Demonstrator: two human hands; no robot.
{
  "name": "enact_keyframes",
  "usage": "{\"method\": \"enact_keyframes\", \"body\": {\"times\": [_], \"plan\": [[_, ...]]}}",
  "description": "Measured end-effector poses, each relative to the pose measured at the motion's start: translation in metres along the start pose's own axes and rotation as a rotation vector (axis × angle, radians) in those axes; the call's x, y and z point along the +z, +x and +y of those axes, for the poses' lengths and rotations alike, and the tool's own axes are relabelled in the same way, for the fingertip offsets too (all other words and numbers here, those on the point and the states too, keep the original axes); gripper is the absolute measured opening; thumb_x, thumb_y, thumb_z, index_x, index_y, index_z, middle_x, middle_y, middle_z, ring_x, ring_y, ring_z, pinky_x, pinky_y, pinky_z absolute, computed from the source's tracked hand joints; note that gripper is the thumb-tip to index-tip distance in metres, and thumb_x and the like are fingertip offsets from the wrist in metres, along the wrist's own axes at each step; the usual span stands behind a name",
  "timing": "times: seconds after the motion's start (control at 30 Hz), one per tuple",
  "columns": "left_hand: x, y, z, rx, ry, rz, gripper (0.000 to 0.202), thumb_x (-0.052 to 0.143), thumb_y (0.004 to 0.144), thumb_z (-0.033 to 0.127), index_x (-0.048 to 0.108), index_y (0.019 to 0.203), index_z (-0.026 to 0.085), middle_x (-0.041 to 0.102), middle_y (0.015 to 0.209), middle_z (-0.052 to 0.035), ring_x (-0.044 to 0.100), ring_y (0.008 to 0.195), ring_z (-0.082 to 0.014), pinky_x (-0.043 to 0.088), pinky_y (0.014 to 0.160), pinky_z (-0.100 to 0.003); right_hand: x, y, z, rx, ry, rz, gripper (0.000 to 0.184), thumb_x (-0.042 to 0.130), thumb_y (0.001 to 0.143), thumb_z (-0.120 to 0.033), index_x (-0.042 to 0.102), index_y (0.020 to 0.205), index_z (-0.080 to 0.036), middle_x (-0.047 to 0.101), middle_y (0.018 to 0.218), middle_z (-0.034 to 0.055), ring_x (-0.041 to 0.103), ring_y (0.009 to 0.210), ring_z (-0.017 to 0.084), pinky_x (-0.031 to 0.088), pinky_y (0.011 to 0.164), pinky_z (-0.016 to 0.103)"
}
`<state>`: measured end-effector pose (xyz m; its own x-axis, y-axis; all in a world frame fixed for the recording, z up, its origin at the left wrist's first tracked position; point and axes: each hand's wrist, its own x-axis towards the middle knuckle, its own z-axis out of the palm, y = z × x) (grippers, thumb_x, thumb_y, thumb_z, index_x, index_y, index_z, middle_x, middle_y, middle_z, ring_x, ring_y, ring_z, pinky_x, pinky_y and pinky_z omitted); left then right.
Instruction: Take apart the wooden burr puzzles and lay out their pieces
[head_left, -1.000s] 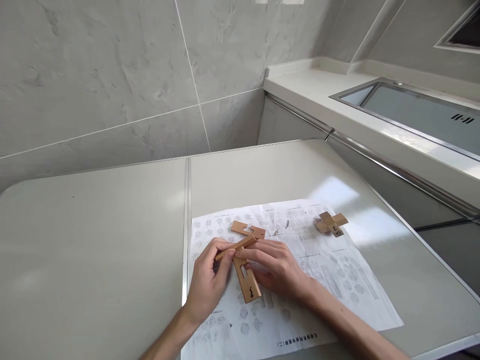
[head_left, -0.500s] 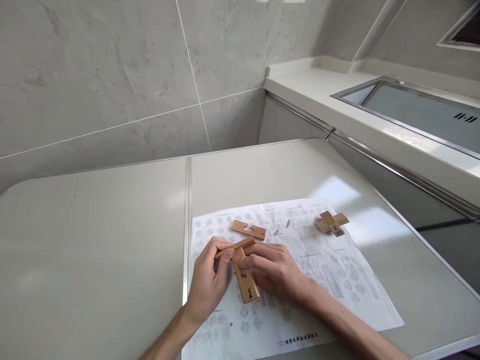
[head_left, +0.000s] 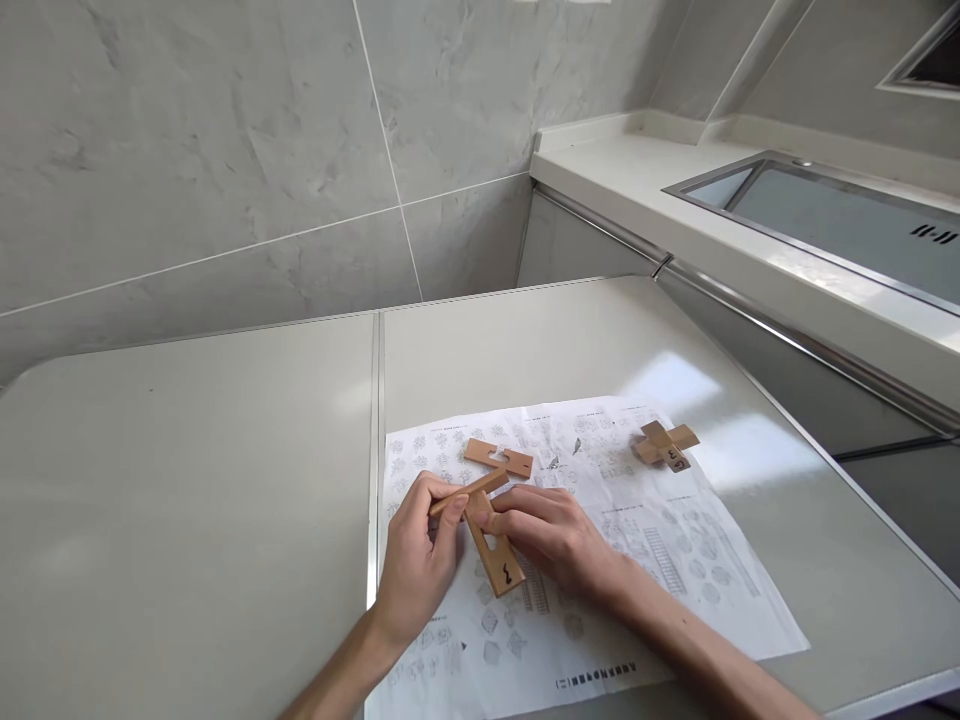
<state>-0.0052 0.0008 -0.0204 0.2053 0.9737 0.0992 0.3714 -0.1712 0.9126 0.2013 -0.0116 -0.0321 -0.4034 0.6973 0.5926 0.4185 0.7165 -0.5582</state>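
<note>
Two hands, two wooden pieces, partly covered

Slotted tan wd. block w/ blk mark, angled, far end nr slanting wd. bar.

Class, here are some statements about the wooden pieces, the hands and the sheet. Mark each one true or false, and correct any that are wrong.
1. The left hand holds a narrow wooden bar. True.

2. The right hand lies flat on the printed sheet. False: its fingers are on a slotted wooden piece.

3. A notched wooden piece lies on the printed sheet, beyond the hands. True.

4. The wooden cross is held between both hands. False: it sits apart from them, at the right edge of the printed sheet.

5. The slotted wooden piece has a dark mark near its lower end. True.
</note>
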Motion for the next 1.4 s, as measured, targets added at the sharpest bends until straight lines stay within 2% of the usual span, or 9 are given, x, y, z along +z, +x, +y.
{"method": "enact_keyframes", "body": {"times": [0.2, 0.4, 0.6, 0.8, 0.97, 1.2, 1.3, 1.4], "plan": [[0.0, 0.0, 0.0, -0.011, -0.004, 0.008, 0.027, 0.053, 0.112, 0.037, 0.061, 0.09, 0.023, 0.061, 0.082, 0.0024, 0.056, 0.071, -0.0155, 0.045, 0.068, -0.027, 0.002, 0.0, 0.0, 0.045, 0.062, 0.026, 0.023, 0.051, 0.105, -0.002, 0.065, 0.102, -0.021, 0.073, 0.088, 0.0039, 0.061, 0.067, 0.015, 0.046, 0.057, 0.025], [0.0, -0.004, 0.0, -0.02, 0.01, 0.021, 0.027, 0.053, 0.112, 0.038, 0.06, 0.091, 0.023, 0.061, 0.082, 0.0023, 0.057, 0.071, -0.0156, 0.045, 0.067, -0.027, 0.002, -0.002, -0.004, -0.02, -0.047, -0.003, 0.024, 0.048, 0.109, -0.003, 0.064, 0.117, -0.02, 0.073, 0.091, 0.0058, 0.06, 0.069, 0.016, 0.046, 0.057, 0.027], [0.001, -0.002, 0.003, -0.019, 0.001, 0.023, 0.029, 0.054, 0.111, 0.039, 0.059, 0.088, 0.023, 0.059, 0.079, 0.0025, 0.055, 0.068, -0.0154, 0.044, 0.065, -0.027, 0.001, -0.003, -0.008, -0.074, -0.145, 0.008, 0.034, 0.047, 0.107, 0.001, 0.061, 0.132, -0.017, 0.071, 0.09, 0.0059, 0.058, 0.069, 0.018, 0.042, 0.055, 0.028], [0.0, -0.002, 0.007, -0.09, -0.051, 0.009, 0.032, 0.056, 0.11, 0.044, 0.06, 0.086, 0.023, 0.061, 0.078, 0.0016, 0.056, 0.069, -0.0162, 0.044, 0.064, -0.027, 0.003, -0.002, -0.013, -0.059, -0.178, 0.021, 0.034, 0.048, 0.107, 0.002, 0.06, 0.133, -0.016, 0.071, 0.091, 0.0059, 0.06, 0.07, 0.018, 0.043, 0.056, 0.027], [-0.002, -0.001, 0.006, -0.099, -0.033, 0.02, 0.031, 0.059, 0.108, 0.045, 0.061, 0.087, 0.022, 0.063, 0.079, 0.0006, 0.059, 0.072, -0.0171, 0.044, 0.066, -0.027, 0.007, -0.005, -0.015, -0.031, -0.205, 0.019, 0.043, 0.047, 0.106, 0.002, 0.057, 0.145, -0.017, 0.071, 0.09, 0.0059, 0.061, 0.069, 0.019, 0.044, 0.055, 0.028], [-0.003, 0.001, 0.008, -0.114, -0.035, 0.02, 0.031, 0.061, 0.107, 0.044, 0.061, 0.084, 0.022, 0.061, 0.077, 0.001, 0.056, 0.071, -0.0169, 0.044, 0.066, -0.028, 0.005, -0.003, -0.018, -0.034, -0.232, 0.004, 0.043, 0.045, 0.107, 0.0, 0.055, 0.145, -0.018, 0.071, 0.086, 0.0057, 0.061, 0.067, 0.019, 0.044, 0.054, 0.028], [-0.007, 0.004, 0.009, -0.101, -0.103, -0.026, 0.033, 0.06, 0.107, 0.044, 0.059, 0.083, 0.022, 0.06, 0.078, 0.0008, 0.057, 0.072, -0.0164, 0.046, 0.068, -0.027, 0.003, -0.001, -0.018, -0.05, -0.209, 0.016, 0.04, 0.045, 0.107, 0.0, 0.057, 0.14, -0.019, 0.07, 0.087, 0.0053, 0.059, 0.068, 0.018, 0.044, 0.055, 0.027], [-0.01, 0.007, 0.013, -0.112, -0.162, -0.128, 0.029, 0.058, 0.108, 0.046, 0.064, 0.094, 0.022, 0.065, 0.08, -0.0004, 0.061, 0.072, -0.0169, 0.048, 0.068, -0.028, 0.001, 0.0, -0.017, -0.063, -0.17, 0.01, 0.035, 0.046, 0.106, 0.002, 0.059, 0.131, -0.019, 0.071, 0.091, 0.0059, 0.058, 0.071, 0.017, 0.043, 0.056, 0.027]]}}
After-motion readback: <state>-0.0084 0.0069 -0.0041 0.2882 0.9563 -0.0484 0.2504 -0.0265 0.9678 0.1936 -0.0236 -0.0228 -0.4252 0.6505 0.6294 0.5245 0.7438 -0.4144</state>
